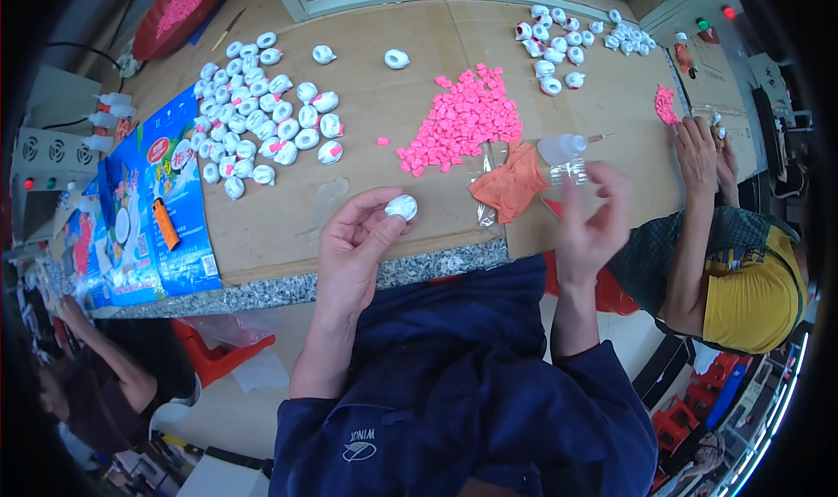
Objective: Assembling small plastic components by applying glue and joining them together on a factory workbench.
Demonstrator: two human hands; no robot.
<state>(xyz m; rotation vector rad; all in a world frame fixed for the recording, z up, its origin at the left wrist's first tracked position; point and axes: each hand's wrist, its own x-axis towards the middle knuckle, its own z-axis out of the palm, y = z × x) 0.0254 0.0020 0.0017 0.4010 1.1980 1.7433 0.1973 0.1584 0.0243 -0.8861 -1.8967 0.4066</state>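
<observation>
Between the thumb and fingers of my left hand (pixel 356 239) is a small white rounded plastic piece (pixel 401 207), held over the front of the table. My right hand (pixel 595 226) is blurred by motion, its fingers near a small clear ribbed container (pixel 568 172); whether it grips anything cannot be made out. A translucent bottle with a thin tip (pixel 560 148) lies just beyond it. Between my hands an orange cloth (pixel 511 185) is crumpled on the table. Farther back spreads a heap of small pink pieces (pixel 467 117).
Many similar white pieces (pixel 262 122) cover the left of the table, and another group (pixel 550 43) sits at the back right. An orange-handled cutter (pixel 166 224) rests on a blue printed sheet (pixel 188 261). A red basin (pixel 179 13) stands far left. Co-workers sit either side.
</observation>
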